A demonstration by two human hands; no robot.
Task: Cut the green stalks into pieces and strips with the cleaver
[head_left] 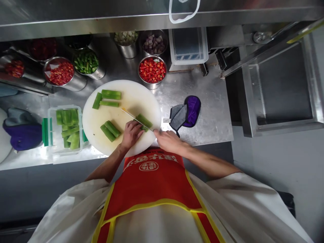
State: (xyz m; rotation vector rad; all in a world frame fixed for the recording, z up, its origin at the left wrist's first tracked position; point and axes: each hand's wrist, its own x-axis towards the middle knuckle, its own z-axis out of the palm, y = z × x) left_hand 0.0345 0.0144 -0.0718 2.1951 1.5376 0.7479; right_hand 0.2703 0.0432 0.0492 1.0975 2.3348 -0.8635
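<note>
My right hand [168, 140] is wrapped round the handle of a kitchen knife [129, 114], whose blade slants up and left across the round white cutting board [102, 113]. Under the blade lies a green vegetable stalk [143, 120], cut into chunky lengths. With bent fingers, my left hand [132, 133] presses on the stalk's near side, close to the blade; its fingertips partly hide what they hold. Two green lengths [110, 131] rest left of that hand. Several more pieces [110, 94] lie at the board's far left.
A clear plastic container [81, 135] of cut green pieces stands left of the board. Behind are metal pots of red chillies [153, 70], chopped green peppers [86, 62] and diced onion [153, 44]. Purple-grey cloths [192, 111] lie to the right. A steel shelf [101, 25] overhangs the back.
</note>
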